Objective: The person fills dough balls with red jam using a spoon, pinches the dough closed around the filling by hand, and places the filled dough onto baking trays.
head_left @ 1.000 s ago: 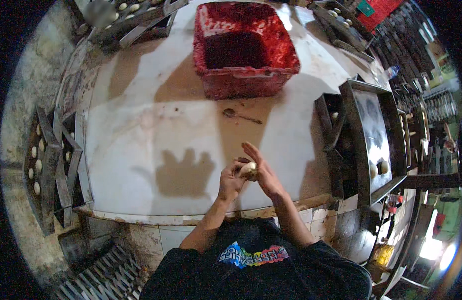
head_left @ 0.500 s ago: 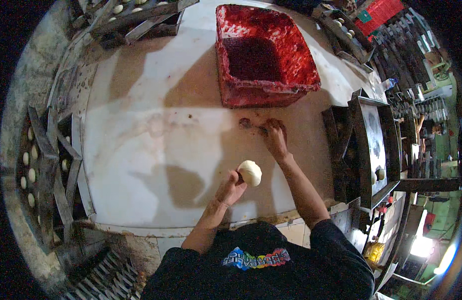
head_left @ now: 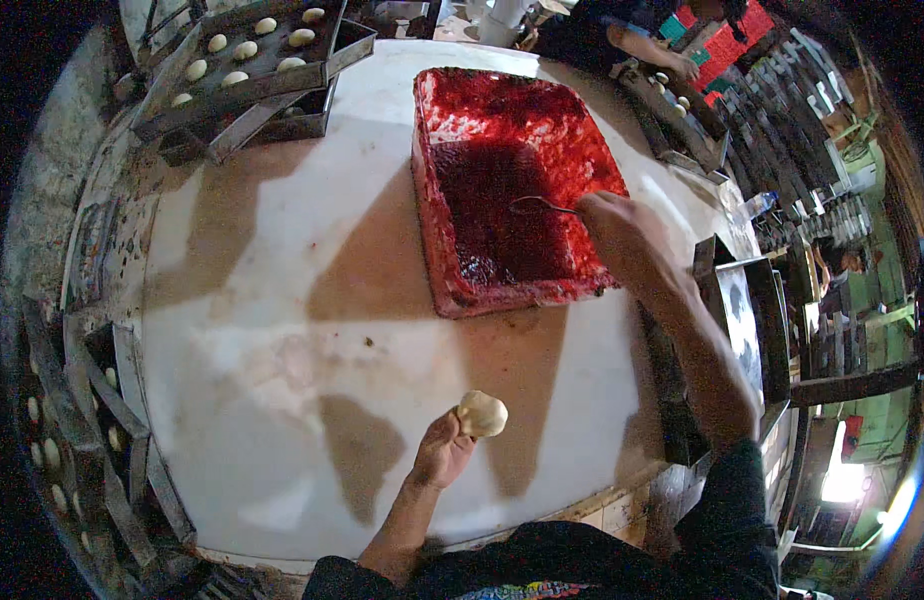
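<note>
A ball of dough (head_left: 483, 414), apparently pressed somewhat flat, is held in the left hand (head_left: 444, 450) above the near part of the table (head_left: 242, 400); it is gripped at its left edge between thumb and fingers, and most of its top is left uncovered. The right hand (head_left: 604, 217) is kept well apart from it, farther off and to the right, closed around the handle of a spoon (head_left: 544, 204) over the right side of a red tub (head_left: 424, 190). The spoon is pointed leftward above the dark red filling (head_left: 482, 185); whether the filling is touched, or whether any is carried in the spoon, cannot be told. Scooping of filling is judged to be the step in hand, with no filling seen on the dough. For the next move, a loaded spoon would need to be kept level and brought back over the dough, which should be held steady and cupped. Farther out, at the upper left, more dough balls (head_left: 246, 50) are set in a dark metal tray (head_left: 262, 93).
</note>
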Available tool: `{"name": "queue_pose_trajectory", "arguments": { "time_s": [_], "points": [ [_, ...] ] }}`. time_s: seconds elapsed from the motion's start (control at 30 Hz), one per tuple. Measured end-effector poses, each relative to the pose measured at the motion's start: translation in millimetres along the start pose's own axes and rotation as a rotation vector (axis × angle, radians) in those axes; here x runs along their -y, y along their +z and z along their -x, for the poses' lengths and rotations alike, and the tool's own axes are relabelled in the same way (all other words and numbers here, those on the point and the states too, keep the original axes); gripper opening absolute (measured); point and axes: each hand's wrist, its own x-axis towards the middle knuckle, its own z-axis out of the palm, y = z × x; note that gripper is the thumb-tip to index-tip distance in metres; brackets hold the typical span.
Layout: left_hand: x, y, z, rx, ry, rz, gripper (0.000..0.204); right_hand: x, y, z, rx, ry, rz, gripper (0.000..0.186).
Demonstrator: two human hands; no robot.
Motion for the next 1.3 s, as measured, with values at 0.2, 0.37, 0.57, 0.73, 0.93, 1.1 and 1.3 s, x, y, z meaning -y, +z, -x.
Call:
{"name": "queue_pose_trajectory", "arguments": {
  "time_s": [0.2, 0.37, 0.57, 0.73, 0.93, 1.1, 1.3],
  "points": [
    [-2, -30, -8, -0.126, 0.098, -0.287, 0.041, -45, 88, -88, 0.525, -0.176, 0.18, 0.013],
    [-3, -39, -8, -0.276, 0.053, -0.005, 0.035, -15, 96, -74, 0.887, -0.22, 0.138, 0.021],
    [-14, 26, -48, -0.085, 0.157, -0.426, 0.035, -27, 27, -53, 0.839, -0.407, 0.271, 0.015],
    [-9, 74, -70, -0.067, -0.006, -0.148, 0.028, -40, -39, -1, 0.539, -0.148, -0.087, 0.018],
    [9, 130, -71, 0.041, -0.05, -0.039, 0.039, -30, -47, 87, 0.336, 0.077, -0.52, 0.02],
    [6, 121, -64, 0.117, -0.13, 0.034, 0.041, -9, 21, 139, 0.018, 0.11, -0.728, 0.024],
    [14, 98, -38, 0.025, 0.038, -0.076, 0.041, 3, 111, 160, -0.332, 0.169, -0.901, 0.025]
  ]
}}
